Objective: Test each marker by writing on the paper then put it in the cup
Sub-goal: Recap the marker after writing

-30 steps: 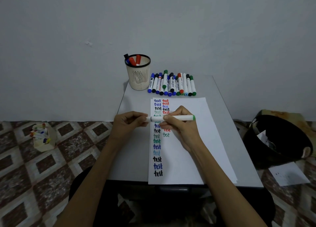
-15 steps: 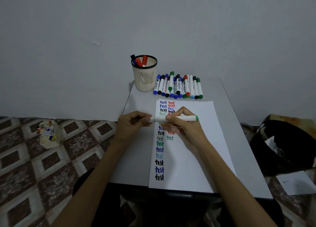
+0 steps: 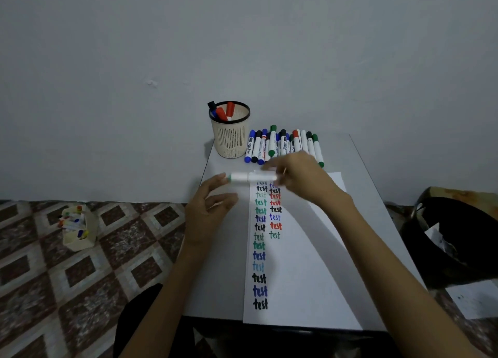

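Green-tipped marker (image 3: 244, 177) lies crosswise mid-frame, its right end gripped in the right hand's (image 3: 304, 180) curled fingers. The left hand (image 3: 210, 212) hangs loosely spread and empty just below. Mesh cup (image 3: 230, 142) stands just above the marker's left end.

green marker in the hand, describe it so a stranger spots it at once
On the grey table, find the white paper sheet lined with the word test. Over its top edge the right hand grips a white marker with a green end, held level. Only this one is held; the row of markers lies flat beside the beige mesh cup.
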The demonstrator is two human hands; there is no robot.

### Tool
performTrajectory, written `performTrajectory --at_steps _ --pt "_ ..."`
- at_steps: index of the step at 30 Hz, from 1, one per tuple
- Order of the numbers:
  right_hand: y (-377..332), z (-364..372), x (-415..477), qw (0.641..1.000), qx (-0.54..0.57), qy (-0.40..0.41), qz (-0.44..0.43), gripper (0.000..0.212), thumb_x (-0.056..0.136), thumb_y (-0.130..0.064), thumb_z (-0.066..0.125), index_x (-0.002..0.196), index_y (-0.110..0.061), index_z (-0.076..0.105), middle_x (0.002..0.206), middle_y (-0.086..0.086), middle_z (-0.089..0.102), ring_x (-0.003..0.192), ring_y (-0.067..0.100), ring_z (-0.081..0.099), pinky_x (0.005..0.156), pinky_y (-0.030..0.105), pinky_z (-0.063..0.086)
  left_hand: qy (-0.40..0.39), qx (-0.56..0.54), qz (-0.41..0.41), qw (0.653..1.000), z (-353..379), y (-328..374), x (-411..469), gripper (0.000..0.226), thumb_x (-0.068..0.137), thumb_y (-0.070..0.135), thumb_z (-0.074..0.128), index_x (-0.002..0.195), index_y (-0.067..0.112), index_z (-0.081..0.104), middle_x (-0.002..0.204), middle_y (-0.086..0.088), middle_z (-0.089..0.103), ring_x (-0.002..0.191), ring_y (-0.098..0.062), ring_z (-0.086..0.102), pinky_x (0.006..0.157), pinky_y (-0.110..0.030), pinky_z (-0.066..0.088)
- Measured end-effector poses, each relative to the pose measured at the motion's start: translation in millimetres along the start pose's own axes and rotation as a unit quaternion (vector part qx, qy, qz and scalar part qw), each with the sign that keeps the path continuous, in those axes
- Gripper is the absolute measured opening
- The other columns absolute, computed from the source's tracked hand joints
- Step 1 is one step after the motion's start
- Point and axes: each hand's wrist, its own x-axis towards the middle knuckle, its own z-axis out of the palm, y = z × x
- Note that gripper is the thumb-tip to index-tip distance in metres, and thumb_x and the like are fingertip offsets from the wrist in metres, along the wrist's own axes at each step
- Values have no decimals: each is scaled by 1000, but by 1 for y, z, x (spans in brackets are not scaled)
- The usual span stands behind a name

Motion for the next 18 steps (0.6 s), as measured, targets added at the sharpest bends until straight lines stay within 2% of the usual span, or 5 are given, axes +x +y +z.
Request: performTrajectory --at_steps 4,9,12,15,18 --pt "1 -14 51 980 90 176 26 31 86 -2 66 115 -13 67 92 11 70 74 18 61 72 33 55 -97 139 11 985 1 -5 1 48 80 24 70 124 28 51 129 14 52 118 -3 49 100 -27 41" --pt "-19 -22 110 896 281 345 -9 22 81 -3 69 101 -8 60 83 3 61 75 11 59 74 35 57 -197 337 101 915 5 -22 5 45 78 56 45 115 34 59 131 19 47 132 3 22 115 -37 7" --pt "-31 -20 139 870 320 375 -3 22 81 -13 71 98 -10 58 76 -8 63 72 7 62 71 34 57 -187 349 106 912 5 -26 6 48 77 57 43 113 32 61 131 22 44 131 7 18 114 -33 1" --pt "-33 -5 157 899 276 337 40 24 81 -20 72 100 -14 58 78 -7 65 74 10 63 65 28 51 -183 353 114 910 5 -27 5 49 76 59 43 114 33 61 127 28 39 131 8 19 115 -35 2" --pt "-27 15 167 935 196 287 75 22 79 -21 70 98 -14 60 82 -3 66 78 17 62 77 36 51 -179 350 110 913 5 -30 6 48 76 59 44 113 34 61 128 28 39 131 8 21 116 -36 3"
